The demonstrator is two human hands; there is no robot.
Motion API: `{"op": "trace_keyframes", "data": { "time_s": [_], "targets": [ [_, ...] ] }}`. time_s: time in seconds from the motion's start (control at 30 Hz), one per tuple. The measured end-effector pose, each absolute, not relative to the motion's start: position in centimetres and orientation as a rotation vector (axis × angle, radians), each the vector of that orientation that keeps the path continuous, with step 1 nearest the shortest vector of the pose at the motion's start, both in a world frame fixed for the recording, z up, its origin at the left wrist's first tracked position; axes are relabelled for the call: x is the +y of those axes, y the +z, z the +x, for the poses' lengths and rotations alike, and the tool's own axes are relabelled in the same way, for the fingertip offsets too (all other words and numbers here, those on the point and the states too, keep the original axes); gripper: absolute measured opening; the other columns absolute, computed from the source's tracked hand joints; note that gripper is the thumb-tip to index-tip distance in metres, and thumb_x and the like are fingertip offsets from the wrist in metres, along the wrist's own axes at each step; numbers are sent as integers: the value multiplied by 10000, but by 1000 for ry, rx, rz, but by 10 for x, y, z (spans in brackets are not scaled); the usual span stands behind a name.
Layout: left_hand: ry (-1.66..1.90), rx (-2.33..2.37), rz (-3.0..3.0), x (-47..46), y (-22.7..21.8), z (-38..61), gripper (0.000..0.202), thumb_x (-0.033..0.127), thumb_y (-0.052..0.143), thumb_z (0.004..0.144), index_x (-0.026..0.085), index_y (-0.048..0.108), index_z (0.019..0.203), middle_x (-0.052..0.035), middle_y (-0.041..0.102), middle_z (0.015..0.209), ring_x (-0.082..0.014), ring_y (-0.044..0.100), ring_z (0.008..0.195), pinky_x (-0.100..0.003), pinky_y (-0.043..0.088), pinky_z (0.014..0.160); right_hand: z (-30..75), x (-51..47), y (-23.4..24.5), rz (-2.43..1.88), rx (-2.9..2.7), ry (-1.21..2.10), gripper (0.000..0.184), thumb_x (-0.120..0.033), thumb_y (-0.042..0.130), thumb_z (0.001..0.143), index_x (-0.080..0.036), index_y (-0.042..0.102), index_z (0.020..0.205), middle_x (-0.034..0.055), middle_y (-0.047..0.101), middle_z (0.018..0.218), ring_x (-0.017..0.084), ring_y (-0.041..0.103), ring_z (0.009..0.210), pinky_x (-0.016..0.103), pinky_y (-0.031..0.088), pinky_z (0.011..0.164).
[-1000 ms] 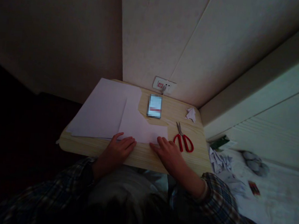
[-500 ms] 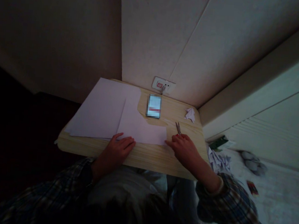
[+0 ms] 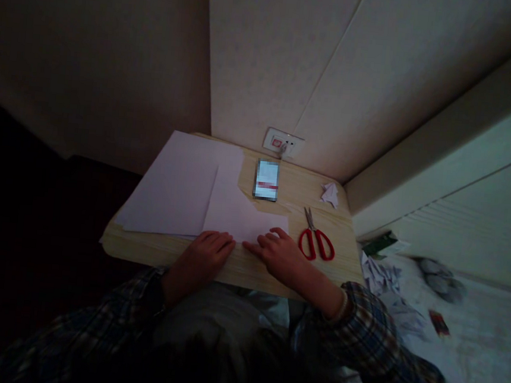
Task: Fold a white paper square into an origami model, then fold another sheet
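A white sheet of paper, folded or cut to an angled outline, lies near the front edge of a small wooden table. My left hand rests flat on its lower edge, fingers close together and stretched out. On the same edge, a little to the right, my right hand touches the paper with its index finger extended and the other fingers loosely bent. Neither hand grips anything. Red-handled scissors lie just right of my right hand, blades pointing away. Larger white sheets lie to the left, partly under the angled sheet.
A phone with a lit, blurred screen lies at the back, below a wall socket with a plug in it. A folded paper piece sits at the back right corner. Beside the table, folded papers lie on a pale surface.
My right hand has moved left from beside the scissors onto the paper's lower edge, uncovering the scissors' red handles. My left hand stays on the paper, nearly unmoved.
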State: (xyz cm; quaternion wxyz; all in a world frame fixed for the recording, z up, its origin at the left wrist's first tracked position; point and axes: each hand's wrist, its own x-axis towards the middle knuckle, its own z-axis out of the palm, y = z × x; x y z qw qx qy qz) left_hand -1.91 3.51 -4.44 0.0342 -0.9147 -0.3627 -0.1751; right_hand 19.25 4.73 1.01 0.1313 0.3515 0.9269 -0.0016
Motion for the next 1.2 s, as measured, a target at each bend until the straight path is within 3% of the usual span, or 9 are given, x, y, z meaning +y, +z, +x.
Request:
{"op": "trace_keyframes", "data": {
  "time_s": [0.3,0.67,0.77,0.93,1.2],
  "targets": [
    [-528,-1143,-2840,33,-47,-20,272,37,512,835,98,633,1071,-127,675,1059,-243,600,977,-387,453,893,211,49,21,946,2533,84,303,-126,385,951,-128,619,1143,110,678,962,234,623,925,392,397,881],
    [-538,-1129,-2819,34,-46,-20,265,23,499,834,108,643,1041,-117,687,1043,-234,617,960,-371,466,878,247,48,30,1074,2399,76,307,-58,461,889,-149,675,1089,116,705,949,238,636,921,389,369,852],
    [-527,-1129,-2817,34,-46,-20,260,34,520,832,93,640,1055,-119,687,1049,-240,616,967,-370,464,883,240,52,31,1083,2469,72,352,-48,464,879,-173,653,1149,106,704,946,222,640,909,381,368,851],
    [-503,-1142,-2826,34,-46,-20,246,50,503,852,104,638,1051,-117,684,1056,-232,614,968,-372,462,893,204,54,21,925,2653,-7,484,-70,423,909,-212,456,1370,85,701,970,195,653,875,360,394,809],
    [-544,-1144,-2812,34,-45,-19,249,39,501,845,107,649,1033,-119,691,1047,-236,619,963,-377,471,883,204,58,20,923,2602,-25,400,-66,437,889,-177,573,1248,92,706,943,213,653,885,368,395,832]
  ]
}}
